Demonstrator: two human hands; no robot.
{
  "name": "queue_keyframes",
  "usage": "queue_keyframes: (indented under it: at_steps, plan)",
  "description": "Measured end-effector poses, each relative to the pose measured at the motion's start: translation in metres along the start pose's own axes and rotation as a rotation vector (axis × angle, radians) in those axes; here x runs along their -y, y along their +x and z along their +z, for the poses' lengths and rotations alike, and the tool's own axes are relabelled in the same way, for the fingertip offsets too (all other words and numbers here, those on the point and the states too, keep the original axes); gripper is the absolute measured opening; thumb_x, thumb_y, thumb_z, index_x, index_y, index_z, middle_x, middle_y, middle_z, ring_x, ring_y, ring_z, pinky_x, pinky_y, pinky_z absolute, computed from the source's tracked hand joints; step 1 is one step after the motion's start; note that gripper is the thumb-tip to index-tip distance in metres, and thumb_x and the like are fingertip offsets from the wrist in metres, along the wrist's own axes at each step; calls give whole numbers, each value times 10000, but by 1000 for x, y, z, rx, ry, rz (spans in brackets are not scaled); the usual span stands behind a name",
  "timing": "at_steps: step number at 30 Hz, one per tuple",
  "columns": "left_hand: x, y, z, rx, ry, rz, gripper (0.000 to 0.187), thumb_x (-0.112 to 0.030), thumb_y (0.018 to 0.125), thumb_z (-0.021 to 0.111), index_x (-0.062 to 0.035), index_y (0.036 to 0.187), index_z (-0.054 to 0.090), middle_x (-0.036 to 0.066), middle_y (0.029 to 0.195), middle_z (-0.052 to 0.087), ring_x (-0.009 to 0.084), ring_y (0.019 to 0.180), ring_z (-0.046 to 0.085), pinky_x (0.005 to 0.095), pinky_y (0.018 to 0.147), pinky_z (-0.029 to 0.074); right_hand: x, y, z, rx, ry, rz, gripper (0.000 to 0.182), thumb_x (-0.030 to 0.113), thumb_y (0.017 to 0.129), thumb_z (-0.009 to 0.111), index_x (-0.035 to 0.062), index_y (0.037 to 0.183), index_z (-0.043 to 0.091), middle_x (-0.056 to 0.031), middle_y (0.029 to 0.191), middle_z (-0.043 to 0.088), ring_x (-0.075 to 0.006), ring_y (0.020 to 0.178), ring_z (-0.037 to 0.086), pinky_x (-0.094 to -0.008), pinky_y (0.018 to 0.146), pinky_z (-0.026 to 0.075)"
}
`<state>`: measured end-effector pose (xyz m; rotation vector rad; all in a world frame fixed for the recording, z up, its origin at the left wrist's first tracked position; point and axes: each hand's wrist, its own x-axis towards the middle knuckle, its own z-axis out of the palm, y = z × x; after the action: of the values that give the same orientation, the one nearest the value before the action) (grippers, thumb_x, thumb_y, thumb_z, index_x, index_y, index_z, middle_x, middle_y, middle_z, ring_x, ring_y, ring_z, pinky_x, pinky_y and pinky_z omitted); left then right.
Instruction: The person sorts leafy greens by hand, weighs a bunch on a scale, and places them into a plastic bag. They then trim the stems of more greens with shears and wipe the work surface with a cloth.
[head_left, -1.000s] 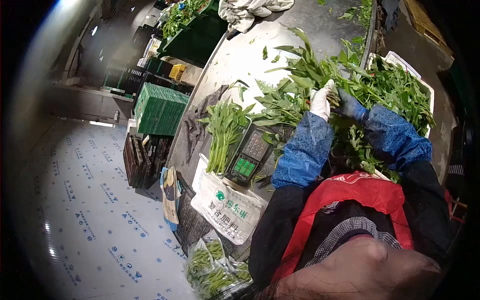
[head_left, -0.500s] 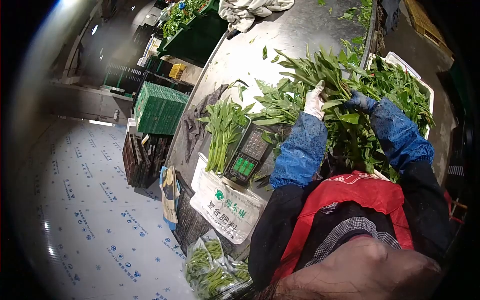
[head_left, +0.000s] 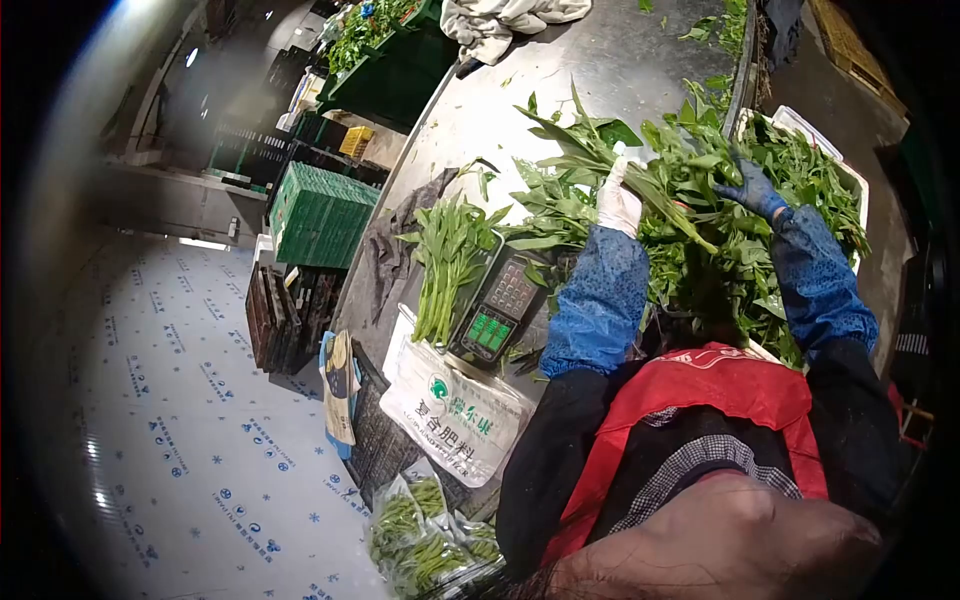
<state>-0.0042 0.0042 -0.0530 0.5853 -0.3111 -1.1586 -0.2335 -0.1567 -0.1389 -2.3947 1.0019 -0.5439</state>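
Note:
My left hand [head_left: 619,204], in a white glove, is closed around a small bunch of leafy green stems [head_left: 655,192]; the leaves point up and left, the stem ends down and right. My right hand [head_left: 752,191], in a blue glove, has its fingers apart at the heap of loose leafy greens [head_left: 745,245], and no stem shows gripped in it. To the left, a bunch of greens [head_left: 440,280] lies with stems aligned on a digital scale [head_left: 488,325] with lit green digits.
A white crate [head_left: 858,190] full of greens stands at the right. A printed white sack [head_left: 455,415] hangs below the scale, near bagged green vegetables [head_left: 430,535]. Green crates [head_left: 320,215] are stacked left of the metal table [head_left: 610,75]. A cloth [head_left: 500,25] lies at the far end.
My right hand has moved away from the left, to the right, and its fingers have opened. The bunch in my left hand has tilted, stem ends now lower right.

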Motion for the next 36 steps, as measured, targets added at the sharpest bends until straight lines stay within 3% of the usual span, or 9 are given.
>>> queue_keyframes:
  at_steps: [2, 5, 9, 16, 18, 25, 30, 33, 36]
  plan:
    - [10, 6, -2, 32, -36, -30, 399, -175, 765, 656, -96, 1131, 517, 60, 1023, 556, 212, 898, 530, 392, 847, 422, 110, -22, -49, 236, 417, 36, 921, 443, 680, 690, 8, 1336, 211, -191, 1316, 353, -284, 1225, 337, -335, 1007, 277]
    - [19, -2, 15, 70, -67, -72, 430, -203, 742, 683, -86, 1120, 513, 68, 1034, 547, 220, 942, 516, 391, 874, 407, 121, -19, 2, 273, 648, -7, 816, 335, 684, 725, -12, 1293, 309, -177, 1259, 425, -241, 1166, 408, -315, 978, 319]
    - [13, -10, 24, 12, -144, -53, 414, -190, 745, 683, -75, 1097, 497, 63, 1054, 535, 223, 961, 512, 403, 900, 392, 147, -18, 4, 245, 1246, 179, 401, 211, 747, 683, -50, 1021, 551, -97, 915, 622, -134, 761, 591, -259, 723, 470]
    - [12, -15, -7, -278, 76, 28, 361, -115, 702, 717, -81, 1017, 544, 33, 969, 577, 200, 909, 536, 370, 823, 431, 155, -18, 15, 189, 864, 46, 285, 233, 803, 611, 0, 968, 606, -58, 869, 620, -128, 707, 545, -268, 664, 449]
    - [9, -16, -13, -264, -1, -1, 393, -108, 702, 714, -70, 1044, 525, 45, 985, 575, 215, 907, 542, 386, 814, 438, 156, -20, 23, 245, 1170, 224, 261, 239, 819, 584, 11, 943, 610, -43, 808, 611, -106, 692, 537, -269, 646, 447]
    - [1, -30, -18, -80, 35, 34, 425, -157, 722, 698, -39, 1083, 507, 60, 1011, 565, 207, 919, 534, 361, 840, 419, 153, -25, 34, -38, 1117, 308, 311, 287, 787, 632, 14, 935, 615, -27, 818, 623, -99, 685, 532, -238, 630, 426]
    - [3, -43, -8, -239, 167, -33, 334, -137, 713, 709, -20, 971, 532, 44, 925, 563, 170, 848, 524, 319, 788, 424, 164, -36, 28, 98, 1107, 321, 310, 259, 800, 617, 3, 973, 593, -40, 847, 623, -105, 720, 540, -240, 662, 432]
    - [-5, -37, -16, -157, 38, -38, 249, -162, 766, 658, -3, 909, 530, 61, 888, 555, 188, 796, 529, 346, 717, 463, 161, -44, 23, -75, 1517, 440, 343, 270, 836, 567, 4, 1051, 539, -46, 800, 603, -121, 668, 541, -242, 625, 434]
    - [-29, -36, -22, -148, 17, 59, 319, -224, 815, 593, -7, 1033, 510, 94, 969, 568, 229, 875, 540, 392, 788, 460, 77, -35, 33, 20, 824, 442, 408, 330, 847, 530, -8, 1076, 520, -112, 865, 609, -193, 733, 592, -304, 686, 469]
